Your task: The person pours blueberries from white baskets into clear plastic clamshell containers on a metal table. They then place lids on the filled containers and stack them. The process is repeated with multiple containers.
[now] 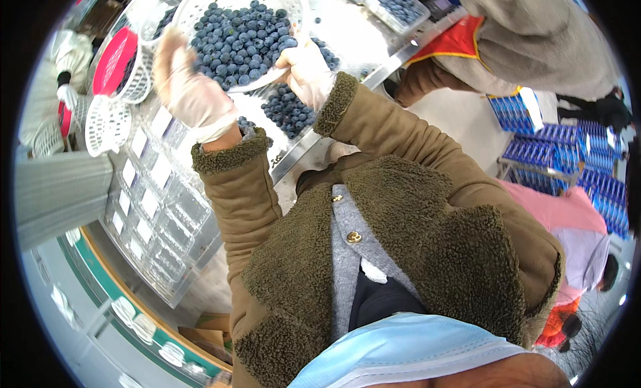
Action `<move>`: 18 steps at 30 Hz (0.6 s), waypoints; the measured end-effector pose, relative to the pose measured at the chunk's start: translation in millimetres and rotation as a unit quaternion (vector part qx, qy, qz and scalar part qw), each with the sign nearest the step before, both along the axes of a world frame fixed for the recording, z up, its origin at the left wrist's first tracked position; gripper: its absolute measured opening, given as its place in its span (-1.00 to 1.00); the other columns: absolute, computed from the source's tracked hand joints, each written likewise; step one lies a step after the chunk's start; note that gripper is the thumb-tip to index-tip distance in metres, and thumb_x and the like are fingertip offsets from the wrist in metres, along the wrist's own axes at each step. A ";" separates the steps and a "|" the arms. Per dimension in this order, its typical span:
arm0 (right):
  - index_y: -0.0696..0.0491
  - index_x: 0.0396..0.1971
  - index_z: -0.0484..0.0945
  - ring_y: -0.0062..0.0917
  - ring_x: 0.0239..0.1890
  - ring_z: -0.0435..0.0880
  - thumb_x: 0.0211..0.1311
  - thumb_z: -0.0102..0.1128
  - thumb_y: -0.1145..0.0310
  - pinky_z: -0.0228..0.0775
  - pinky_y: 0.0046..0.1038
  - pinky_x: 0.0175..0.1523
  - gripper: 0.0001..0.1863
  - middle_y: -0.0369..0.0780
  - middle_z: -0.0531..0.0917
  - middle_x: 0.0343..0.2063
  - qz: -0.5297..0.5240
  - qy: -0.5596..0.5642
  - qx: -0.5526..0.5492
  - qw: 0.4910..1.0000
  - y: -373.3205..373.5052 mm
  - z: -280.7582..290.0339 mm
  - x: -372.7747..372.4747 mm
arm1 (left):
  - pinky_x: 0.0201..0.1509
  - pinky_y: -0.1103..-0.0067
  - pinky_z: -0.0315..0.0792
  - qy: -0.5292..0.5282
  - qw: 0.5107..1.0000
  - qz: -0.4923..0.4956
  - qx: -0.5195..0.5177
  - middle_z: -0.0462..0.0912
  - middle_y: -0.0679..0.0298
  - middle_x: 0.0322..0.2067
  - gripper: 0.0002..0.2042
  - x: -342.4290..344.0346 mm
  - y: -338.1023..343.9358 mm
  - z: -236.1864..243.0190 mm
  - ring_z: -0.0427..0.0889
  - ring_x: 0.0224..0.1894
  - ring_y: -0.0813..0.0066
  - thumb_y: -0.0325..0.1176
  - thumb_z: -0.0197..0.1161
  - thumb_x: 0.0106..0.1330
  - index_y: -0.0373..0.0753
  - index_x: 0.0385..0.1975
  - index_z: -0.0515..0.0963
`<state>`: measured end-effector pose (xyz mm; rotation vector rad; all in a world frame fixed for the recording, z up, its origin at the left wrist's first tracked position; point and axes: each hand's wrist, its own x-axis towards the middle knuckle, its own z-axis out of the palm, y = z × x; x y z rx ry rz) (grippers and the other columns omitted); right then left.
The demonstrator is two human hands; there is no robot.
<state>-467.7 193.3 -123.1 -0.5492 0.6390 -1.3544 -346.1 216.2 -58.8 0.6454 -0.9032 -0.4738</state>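
a person in a brown fleece-lined coat [400, 208] held up a white perforated basket [280, 1] heaped with blueberries [240, 37] over a steel tabletop [347, 34], seen from above. the right hand [307, 71], in a thin pale glove, had its grip closed on the basket's near rim, fingers curled around the edge. the left hand [190, 87], also gloved, was raised at the basket's left side with the palm open and fingers spread wide; whether it touched the rim could not be told through the blur. just below the basket, a second heap of loose blueberries [287, 111] lay on the tabletop between the two wrists. to the left stood rows of clear plastic boxes [157, 201] with white labels, stacked close together, and beyond them more white baskets [107, 124], one holding a pink lid [113, 61]. at the top right, another person in a grey and orange top [527, 34] stood beside the tabletop, near a clear box of blueberries [397, 4]. blue crates [567, 157] were stacked on the floor at the right, well apart from the hands.
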 end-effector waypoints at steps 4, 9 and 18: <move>0.08 0.26 -0.16 -0.54 -0.68 0.30 -0.20 -0.11 0.78 0.34 -0.51 -0.56 -0.11 -0.26 0.30 -0.63 0.003 -0.022 0.074 0.997 18.3 -7.7 -44.1 | 0.10 0.56 0.27 -0.111 0.994 0.010 -0.010 0.54 0.17 -0.14 -0.76 -37.4 21.1 13.9 0.47 -0.05 0.45 -0.40 0.01 0.27 -0.33 -0.11 0.45; 0.14 -0.28 0.40 -0.34 -0.36 0.55 -0.08 0.05 0.58 0.41 -0.24 -0.10 -0.74 -0.14 0.53 -0.44 -0.069 0.441 -0.317 0.837 108.6 -8.2 -158.1 | 0.13 0.56 0.24 -0.098 0.994 -0.013 0.044 0.51 0.13 -0.07 -0.74 21.4 56.0 -10.0 0.43 0.03 0.42 -0.39 -0.06 0.31 -0.31 -0.07 0.42; 0.15 0.15 0.09 -0.13 0.10 0.31 -0.23 -0.22 0.70 0.21 -0.02 0.16 -0.27 -0.03 0.27 0.10 -0.224 -0.020 0.102 0.969 225.8 -49.0 -170.3 | 0.14 0.55 0.25 -0.203 0.913 -0.197 0.295 0.46 0.17 -0.04 -0.70 100.1 84.5 -117.9 0.40 0.03 0.43 -0.47 0.00 0.28 -0.23 0.01 0.39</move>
